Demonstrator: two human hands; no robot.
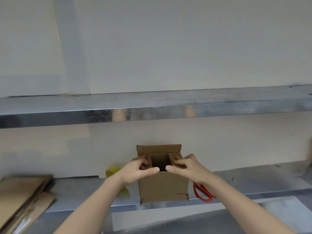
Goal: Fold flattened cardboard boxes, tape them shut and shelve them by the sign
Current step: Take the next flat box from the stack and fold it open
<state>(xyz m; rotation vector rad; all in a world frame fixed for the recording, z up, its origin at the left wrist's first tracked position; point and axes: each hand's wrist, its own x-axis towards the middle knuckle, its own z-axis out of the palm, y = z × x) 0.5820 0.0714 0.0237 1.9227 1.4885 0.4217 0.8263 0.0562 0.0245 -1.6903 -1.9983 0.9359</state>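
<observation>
Two grips: left hand [138, 171] and right hand [184, 168] each pinch a side flap, fingers curled.
Cardboard box [163, 188]: upright, top open, lower centre, on steel surface [253, 183].
Flattened cardboard [22, 196]: stacked, lower left.
Red loop [202, 191]: just right of box.

Steel lower shelf [253, 181], wall behind it. Box [163, 188] stands upright at the front edge, mid-shelf, top flaps open. Flat cardboard stack [22, 196] lies far left, well apart from it. Yellow item [112, 170] left of the box, partly hidden. Red loops [202, 191] just right of the box. Steel upper shelf [152, 102] above.
</observation>
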